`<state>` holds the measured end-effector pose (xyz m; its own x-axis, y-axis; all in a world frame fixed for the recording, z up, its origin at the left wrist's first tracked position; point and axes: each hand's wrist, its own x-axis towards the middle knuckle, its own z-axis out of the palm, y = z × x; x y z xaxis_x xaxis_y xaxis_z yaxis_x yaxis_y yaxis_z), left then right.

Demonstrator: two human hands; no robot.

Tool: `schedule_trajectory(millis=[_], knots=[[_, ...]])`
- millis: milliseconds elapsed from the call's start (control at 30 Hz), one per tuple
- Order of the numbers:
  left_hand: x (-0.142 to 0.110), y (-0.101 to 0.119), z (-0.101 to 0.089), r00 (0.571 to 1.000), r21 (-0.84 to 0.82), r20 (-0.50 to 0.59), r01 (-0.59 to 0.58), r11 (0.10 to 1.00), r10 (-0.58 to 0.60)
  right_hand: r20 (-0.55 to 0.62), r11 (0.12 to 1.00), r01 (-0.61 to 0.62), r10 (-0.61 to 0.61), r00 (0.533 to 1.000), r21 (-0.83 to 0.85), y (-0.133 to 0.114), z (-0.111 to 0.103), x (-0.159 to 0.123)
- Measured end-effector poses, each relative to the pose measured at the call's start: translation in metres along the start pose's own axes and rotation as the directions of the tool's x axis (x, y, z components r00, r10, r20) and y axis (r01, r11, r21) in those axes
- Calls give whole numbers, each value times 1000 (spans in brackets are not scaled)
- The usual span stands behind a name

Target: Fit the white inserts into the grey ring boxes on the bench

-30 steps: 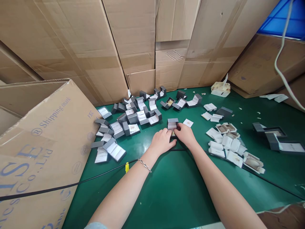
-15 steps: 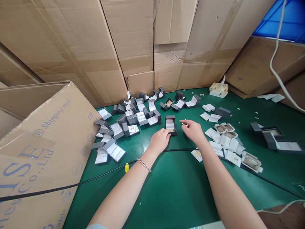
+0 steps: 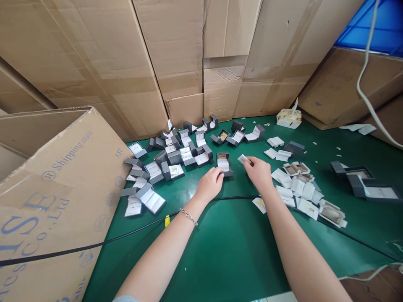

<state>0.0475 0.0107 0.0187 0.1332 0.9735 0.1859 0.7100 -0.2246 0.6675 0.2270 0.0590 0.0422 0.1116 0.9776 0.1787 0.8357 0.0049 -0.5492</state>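
Observation:
My left hand [image 3: 210, 183] has its fingers closed on the lower left side of a small dark grey jewellery box [image 3: 223, 161]. The box stands with its lid up and its white lining facing me. To the right of it, my right hand [image 3: 260, 174] pinches a small white piece of card [image 3: 242, 159] between thumb and fingertips, a little apart from the box. Many similar grey boxes [image 3: 187, 156] lie with lids up to the left and behind. Close to my right wrist is a pile of white cards and inserts [image 3: 296, 188].
A large carton [image 3: 63, 184] borders the green table [image 3: 201, 260] on the left, and stacked cartons [image 3: 179, 50] form a wall behind. A black cable [image 3: 132, 233] crosses the table under my forearms. At the back right are a tissue pack [image 3: 289, 118] and more grey boxes [image 3: 367, 180].
The white card now sticks out plainly from my right fingertips, and that hand has turned and shifted slightly right. The box under my left hand has moved slightly left.

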Motion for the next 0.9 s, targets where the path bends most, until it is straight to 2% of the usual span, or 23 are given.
schedule_trajectory(millis=[67,167,267,333,433,500,633,900], knots=[[0,0,0,1000,12,11,-17,1000,17,-29,977,-17,24,999,211,-5,0,-2],[0,1,0,998,25,38,-51,998,50,75,867,-86,57,996,491,-13,7,-4],[-1,3,-1,995,28,66,-81,996,79,165,777,-125,28,986,616,-18,16,-7],[-2,4,-1,992,26,76,-99,995,96,151,802,-110,26,988,587,-19,19,-9],[-2,3,0,989,23,87,-122,992,119,21,915,-5,-4,1000,403,-20,19,-11],[-2,3,0,989,25,86,-127,992,124,-25,958,47,-41,999,282,-19,18,-11],[-3,2,0,987,52,89,-135,989,130,49,980,4,-14,999,200,-18,16,-10],[-2,3,3,967,227,162,-232,946,198,83,972,-34,15,996,233,-19,14,-11]])
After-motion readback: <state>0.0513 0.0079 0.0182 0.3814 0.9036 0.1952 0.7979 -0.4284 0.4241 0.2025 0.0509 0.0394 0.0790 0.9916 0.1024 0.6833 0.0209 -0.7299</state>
